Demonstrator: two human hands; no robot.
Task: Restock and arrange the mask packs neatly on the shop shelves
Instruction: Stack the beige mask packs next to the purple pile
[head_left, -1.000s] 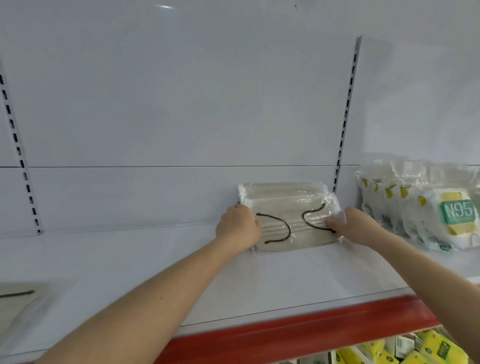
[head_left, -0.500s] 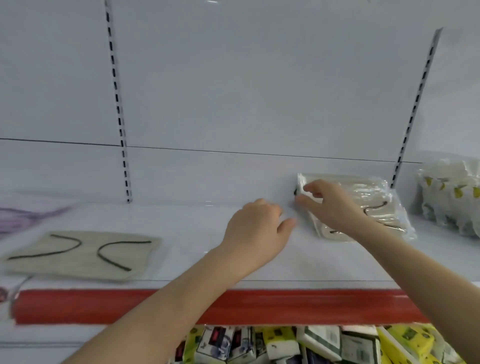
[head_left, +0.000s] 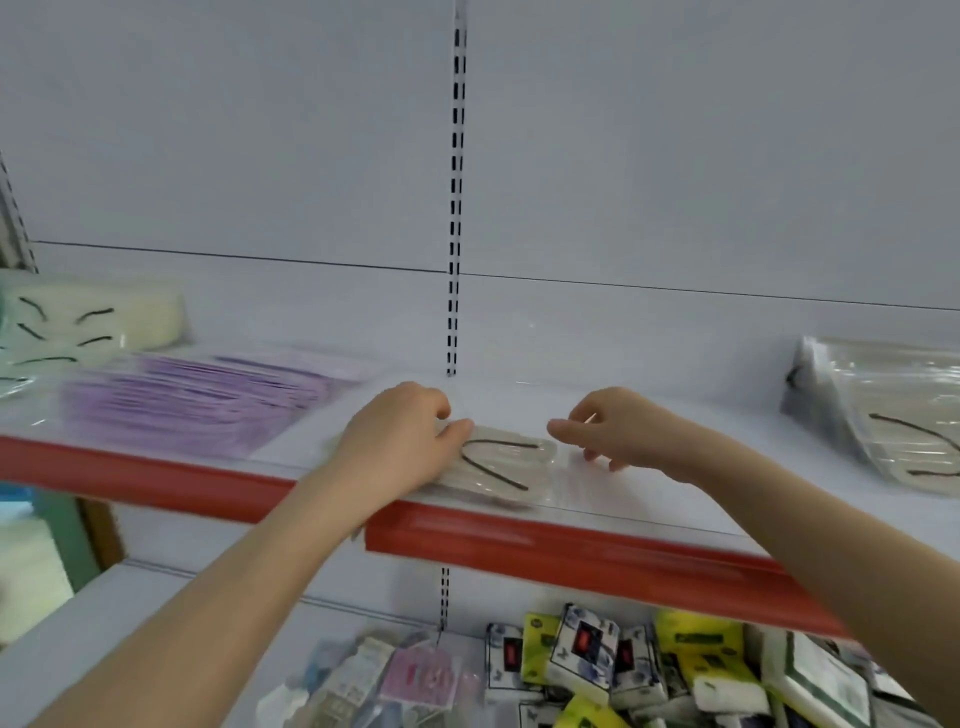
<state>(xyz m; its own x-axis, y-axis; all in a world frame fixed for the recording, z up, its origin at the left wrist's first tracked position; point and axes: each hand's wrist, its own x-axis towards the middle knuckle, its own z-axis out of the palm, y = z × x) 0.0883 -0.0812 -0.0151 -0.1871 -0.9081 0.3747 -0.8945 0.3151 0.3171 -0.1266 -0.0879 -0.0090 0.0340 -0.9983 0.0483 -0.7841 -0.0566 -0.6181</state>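
As left hand (head_left: 396, 446) holds it, pack (head_left: 501, 467) lies flat.

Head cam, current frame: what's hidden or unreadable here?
- Left end of the beige mask pack: covered by the left hand, so its grip is unclear.
- Right hand: too blurred to tell whether it pinches the pack's clear wrap.
- Purple packs: motion blur, count unreadable.
- Beige stack: cut off by the right edge.
- Tissue packs on the lower shelf: print too small.
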